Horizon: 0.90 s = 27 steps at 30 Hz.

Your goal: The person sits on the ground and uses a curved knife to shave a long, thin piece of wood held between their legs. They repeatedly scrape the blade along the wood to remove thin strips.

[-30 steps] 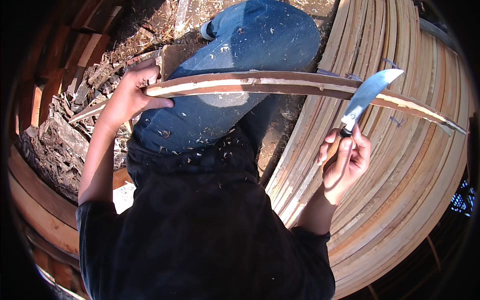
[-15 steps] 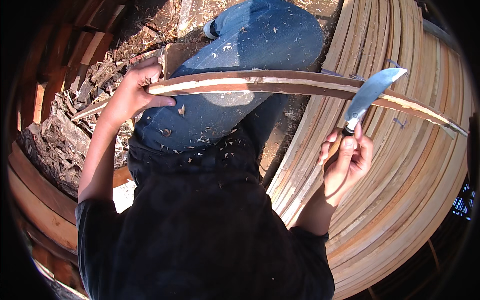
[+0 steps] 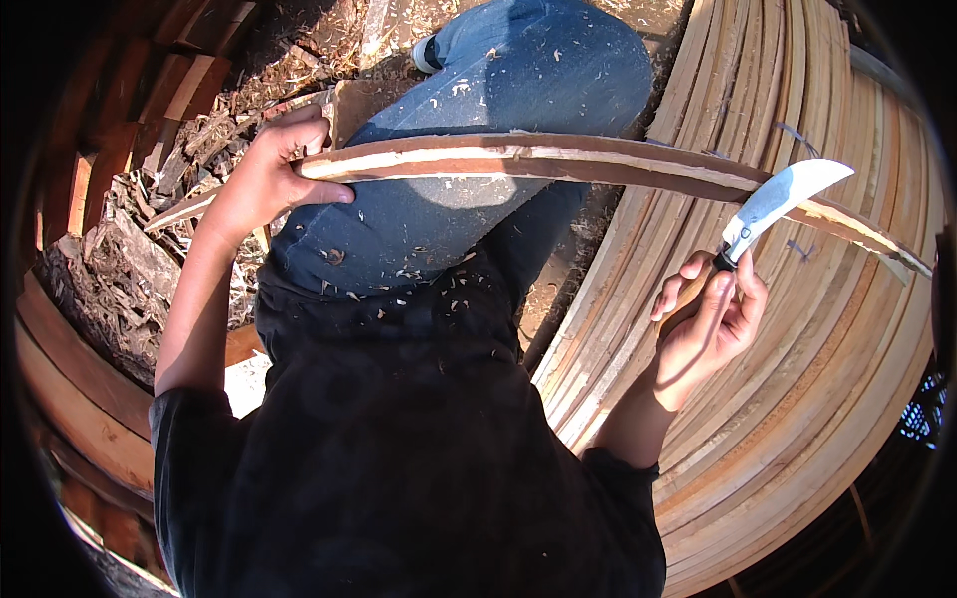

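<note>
A long wooden strip (image 3: 558, 159), brown with a pale stripe along its length, lies across my thigh and reaches over the stacked slats on the right. Its left part is gripped by my left hand (image 3: 276, 174), thumb along the near side and fingers curled over the far side. In my right hand (image 3: 713, 314) is a knife (image 3: 783, 204) with a wide curved blade and a wooden handle. The blade crosses the strip toward its right end, tip pointing up and right. Whether its edge touches the wood I cannot tell.
A large stack of pale wooden slats (image 3: 698, 419) fills the right side. Darker cut boards (image 3: 90, 409) are piled at the left. Bark and shavings (image 3: 120, 249) cover the ground, and wood chips lie on my blue jeans (image 3: 558, 70).
My right hand has moved the knife right and slightly down along the strip, and the blade has turned flatter. My left hand keeps its grip, almost still.
</note>
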Available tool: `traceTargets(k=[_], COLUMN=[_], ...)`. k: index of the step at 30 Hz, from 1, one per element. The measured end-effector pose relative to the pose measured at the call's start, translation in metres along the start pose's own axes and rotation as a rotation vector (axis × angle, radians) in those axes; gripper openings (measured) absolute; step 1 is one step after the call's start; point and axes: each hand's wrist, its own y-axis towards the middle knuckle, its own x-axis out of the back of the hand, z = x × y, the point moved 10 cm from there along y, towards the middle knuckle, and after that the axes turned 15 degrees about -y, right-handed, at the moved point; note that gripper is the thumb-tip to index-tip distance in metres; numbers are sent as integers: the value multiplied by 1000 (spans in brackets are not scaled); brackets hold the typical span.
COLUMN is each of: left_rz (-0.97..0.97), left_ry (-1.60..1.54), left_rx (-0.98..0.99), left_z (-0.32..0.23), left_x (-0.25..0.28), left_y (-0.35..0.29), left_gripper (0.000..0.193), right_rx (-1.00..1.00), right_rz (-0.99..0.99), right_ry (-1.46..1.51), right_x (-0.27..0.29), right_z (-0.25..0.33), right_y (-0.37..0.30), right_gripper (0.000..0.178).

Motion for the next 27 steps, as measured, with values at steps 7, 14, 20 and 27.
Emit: traceTargets(k=[7,14,20,27], left_rz=[0,4,5,17], left_ry=[14,14,18,41], left_rx=[6,-4,-52,-52], left_z=[-4,-7,-10,-1], left_x=[-1,2,3,1], left_y=[-1,2,-2,0], left_gripper=[50,50,49,56], right_rx=[67,45,23,52], right_rz=[-62,104,165,175], right_ry=[60,-145,-220,-197], right_x=[18,11,-2,-3], right_z=[16,15,10,6], right_y=[14,15,10,7], right_gripper=[24,25,26,24])
